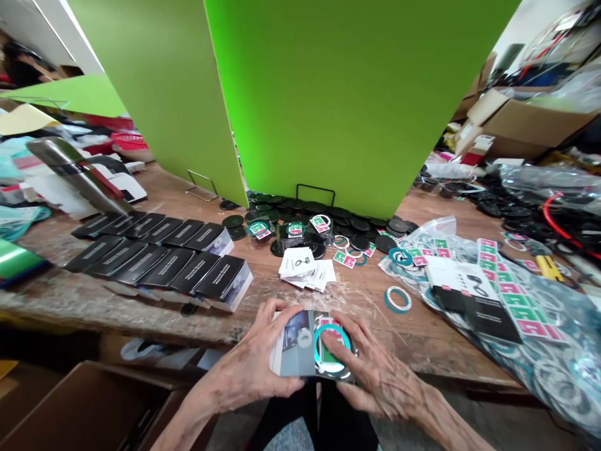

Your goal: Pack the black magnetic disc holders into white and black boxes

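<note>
At the table's front edge my left hand [253,357] grips a small box [295,347] with a grey printed face, thumb below and fingers above. My right hand [375,366] holds a wrapped packet [332,351] against the box's right end. The packet shows a teal ring and a red and green sticker, with some fingers resting over it. Just beyond the hands lies a loose stack of white printed cards [300,266]. A teal and white ring pair [397,299] lies to the right of the cards.
Two rows of black boxes [164,269] stand on the wooden table [267,300] at left. Black discs [359,225] pile below a green panel [328,94]. At right are a plastic bag of rings [563,369] and sticker strips [511,294]. A metal flask [79,175] leans at far left.
</note>
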Motion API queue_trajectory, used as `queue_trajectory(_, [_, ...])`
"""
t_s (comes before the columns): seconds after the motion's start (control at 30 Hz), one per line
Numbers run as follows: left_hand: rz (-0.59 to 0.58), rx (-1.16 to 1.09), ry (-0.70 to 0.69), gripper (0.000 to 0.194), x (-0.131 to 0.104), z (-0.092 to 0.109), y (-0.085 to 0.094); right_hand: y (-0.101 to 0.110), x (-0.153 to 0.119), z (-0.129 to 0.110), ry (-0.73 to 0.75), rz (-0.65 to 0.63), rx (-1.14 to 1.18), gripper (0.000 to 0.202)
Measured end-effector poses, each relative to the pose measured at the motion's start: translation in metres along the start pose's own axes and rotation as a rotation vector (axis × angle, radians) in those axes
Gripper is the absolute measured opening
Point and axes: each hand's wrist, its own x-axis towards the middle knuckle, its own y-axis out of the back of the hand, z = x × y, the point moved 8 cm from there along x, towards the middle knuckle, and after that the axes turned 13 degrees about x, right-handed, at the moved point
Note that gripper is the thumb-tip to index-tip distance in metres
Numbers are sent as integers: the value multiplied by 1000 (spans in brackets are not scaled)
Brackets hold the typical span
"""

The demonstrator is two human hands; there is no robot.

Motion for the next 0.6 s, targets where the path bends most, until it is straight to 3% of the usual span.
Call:
queue_trajectory(0.2, [-39,-30,-7,80,4,6,-14,-11,9,2,-35,32,174,60])
queue_trajectory(0.27, [-5,-60,-7,80,5,8,-13,-6,10,-1,-38,117,209,58])
queue_trajectory(0.33, [61,-78,6,81,7,9,-12,9,7,0,-112,292,170,54])
queue_trajectory(0.43, [225,-96,33,83,16,10,-18,38,3,-3,-220,537,9,41])
queue_trajectory(0.6, [671,-144,98,78,22,6,-35,41,27,-20,-155,476,-102,31])
